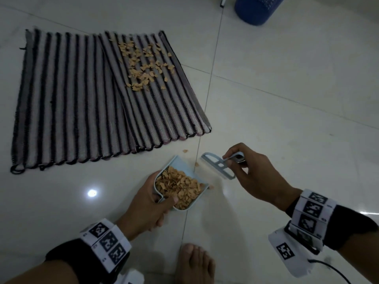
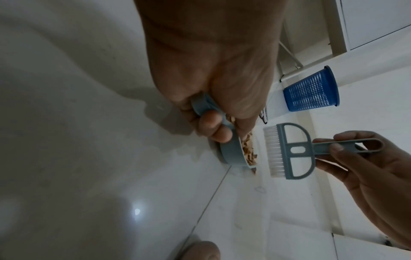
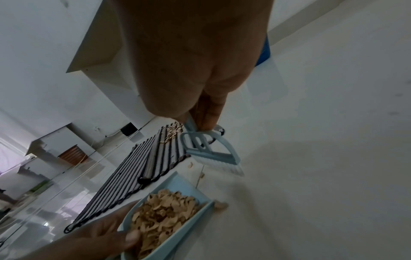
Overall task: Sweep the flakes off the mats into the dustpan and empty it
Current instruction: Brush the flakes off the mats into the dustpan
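A pale blue dustpan (image 1: 178,162) full of tan flakes (image 1: 178,186) sits on the floor tiles, its mouth toward the right. My left hand (image 1: 152,203) grips its handle, thumb over the rim. My right hand (image 1: 249,171) pinches the handle of a small blue hand brush (image 1: 218,166), whose white bristles (image 2: 274,151) hang just right of the dustpan's mouth. Two striped mats (image 1: 67,99) lie overlapped beyond; the right one (image 1: 164,107) carries a scatter of flakes (image 1: 143,65). A few loose flakes (image 1: 185,151) lie on the floor by the dustpan (image 3: 175,183).
A blue mesh bin (image 1: 256,9) stands at the far right, also seen in the left wrist view as a blue bin (image 2: 311,91). A bare foot (image 1: 194,263) is planted just below the dustpan. White cabinets (image 3: 95,58) line the wall.
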